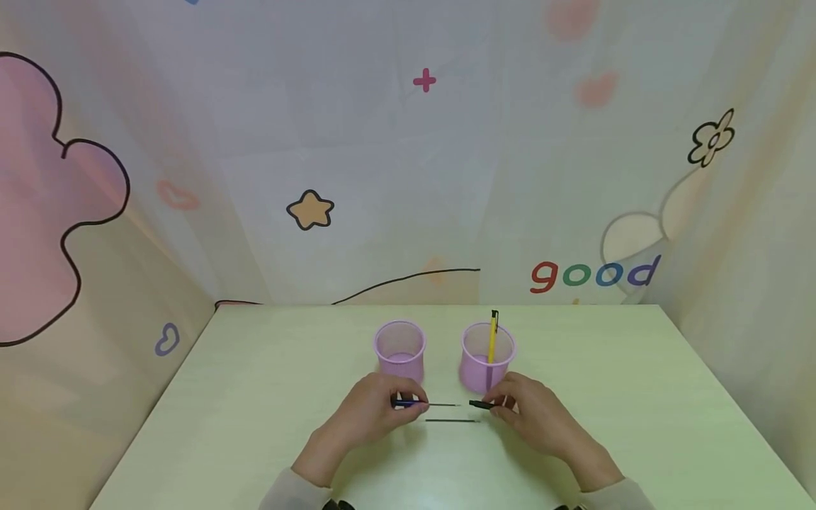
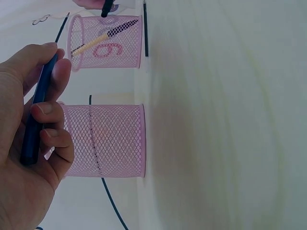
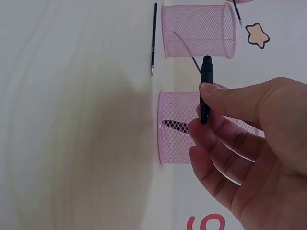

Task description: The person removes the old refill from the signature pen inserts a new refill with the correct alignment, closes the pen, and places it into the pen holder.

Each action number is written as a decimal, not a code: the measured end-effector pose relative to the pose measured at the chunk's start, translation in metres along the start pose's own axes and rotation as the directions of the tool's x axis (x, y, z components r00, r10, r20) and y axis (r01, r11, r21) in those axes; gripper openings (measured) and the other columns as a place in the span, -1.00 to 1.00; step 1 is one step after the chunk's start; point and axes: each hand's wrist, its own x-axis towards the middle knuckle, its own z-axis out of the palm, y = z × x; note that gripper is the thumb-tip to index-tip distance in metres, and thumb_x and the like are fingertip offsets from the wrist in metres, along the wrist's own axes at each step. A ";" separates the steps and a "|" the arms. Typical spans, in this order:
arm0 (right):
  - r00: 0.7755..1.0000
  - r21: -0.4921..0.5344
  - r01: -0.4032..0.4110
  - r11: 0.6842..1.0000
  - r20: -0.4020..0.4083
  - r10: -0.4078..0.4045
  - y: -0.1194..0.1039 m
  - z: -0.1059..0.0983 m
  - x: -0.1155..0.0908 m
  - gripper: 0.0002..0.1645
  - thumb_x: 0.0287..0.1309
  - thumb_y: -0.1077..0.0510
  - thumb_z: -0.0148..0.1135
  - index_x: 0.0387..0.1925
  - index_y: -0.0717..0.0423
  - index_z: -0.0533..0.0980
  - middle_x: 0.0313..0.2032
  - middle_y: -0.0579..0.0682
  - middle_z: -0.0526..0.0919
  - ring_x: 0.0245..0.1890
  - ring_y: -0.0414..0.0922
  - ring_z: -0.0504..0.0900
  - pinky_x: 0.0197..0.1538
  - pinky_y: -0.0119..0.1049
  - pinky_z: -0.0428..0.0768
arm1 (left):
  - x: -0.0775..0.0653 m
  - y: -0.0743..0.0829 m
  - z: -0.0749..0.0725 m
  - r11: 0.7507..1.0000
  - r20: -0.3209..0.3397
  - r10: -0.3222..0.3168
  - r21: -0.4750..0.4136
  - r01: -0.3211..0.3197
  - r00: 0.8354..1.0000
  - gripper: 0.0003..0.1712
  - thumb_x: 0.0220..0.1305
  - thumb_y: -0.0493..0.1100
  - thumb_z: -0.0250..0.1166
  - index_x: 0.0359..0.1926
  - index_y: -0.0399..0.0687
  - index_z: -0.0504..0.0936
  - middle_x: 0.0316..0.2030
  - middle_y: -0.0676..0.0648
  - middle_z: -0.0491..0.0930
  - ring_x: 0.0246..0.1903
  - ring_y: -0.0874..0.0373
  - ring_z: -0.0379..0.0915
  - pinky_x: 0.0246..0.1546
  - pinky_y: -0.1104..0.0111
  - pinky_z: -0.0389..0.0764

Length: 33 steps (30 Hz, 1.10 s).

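My left hand grips a dark blue pen barrel, its fingers curled round it. A thin ink refill sticks out of the barrel's end, pointing right. Facing it, my right hand pinches a short black pen piece between thumb and fingers; a small gap separates the piece from the refill tip. A second refill lies on the table just below, between the hands, touched by neither.
Behind the left hand stands a pink mesh cup with nothing visible inside. Another pink mesh cup, behind the right hand, holds a yellow pen with a black clip. A printed curtain hangs behind the pale table.
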 end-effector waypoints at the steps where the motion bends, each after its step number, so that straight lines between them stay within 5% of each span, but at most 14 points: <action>1: 1.000 0.003 0.007 1.000 -0.005 -0.007 -0.001 -0.001 -0.001 -0.81 0.22 0.27 0.43 -0.20 -0.10 0.69 -0.28 -0.29 0.61 -0.31 -0.40 0.52 -0.24 -0.38 0.51 | 0.000 0.000 0.000 1.000 -0.001 0.001 0.001 -0.001 1.000 -0.90 0.35 0.09 0.42 -0.26 0.26 0.77 -0.42 0.32 0.64 -0.43 0.45 0.46 -0.35 0.50 0.49; 33: 0.995 0.031 0.092 0.995 -0.030 -0.092 -0.022 -0.008 -0.005 -0.78 0.23 0.24 0.44 -0.16 -0.14 0.68 -0.27 -0.32 0.61 -0.27 -0.39 0.53 -0.26 -0.42 0.50 | 0.001 -0.002 0.002 1.000 -0.002 -0.005 -0.016 0.005 1.000 -0.89 0.33 0.09 0.44 -0.28 0.24 0.76 -0.41 0.31 0.66 -0.41 0.44 0.49 -0.31 0.49 0.52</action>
